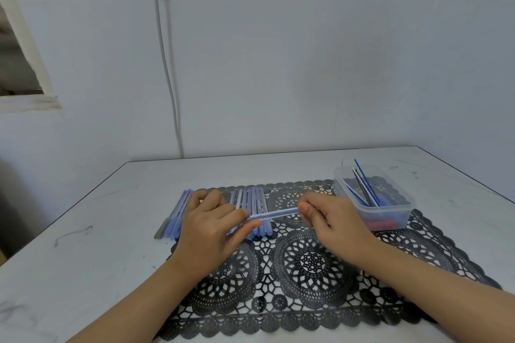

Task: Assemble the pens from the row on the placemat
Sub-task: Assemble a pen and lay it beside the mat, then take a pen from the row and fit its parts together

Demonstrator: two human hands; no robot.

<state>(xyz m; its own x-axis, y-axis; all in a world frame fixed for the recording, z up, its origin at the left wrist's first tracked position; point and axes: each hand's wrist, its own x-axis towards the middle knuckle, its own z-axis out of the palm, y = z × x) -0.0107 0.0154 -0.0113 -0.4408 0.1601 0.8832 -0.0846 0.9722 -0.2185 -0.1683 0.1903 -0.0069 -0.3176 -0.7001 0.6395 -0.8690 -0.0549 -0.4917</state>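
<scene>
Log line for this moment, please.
left hand: grips pen barrel | right hand: pinches its other end | row of pens: on placemat | tub: refills inside

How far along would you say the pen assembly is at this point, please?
Possibly done: a bunch of pens at the placemat's left edge, though I cannot confirm. In hand: one pen barrel held by left hand and right hand. Left: the row of barrels behind, plus refills in the tub.
</scene>
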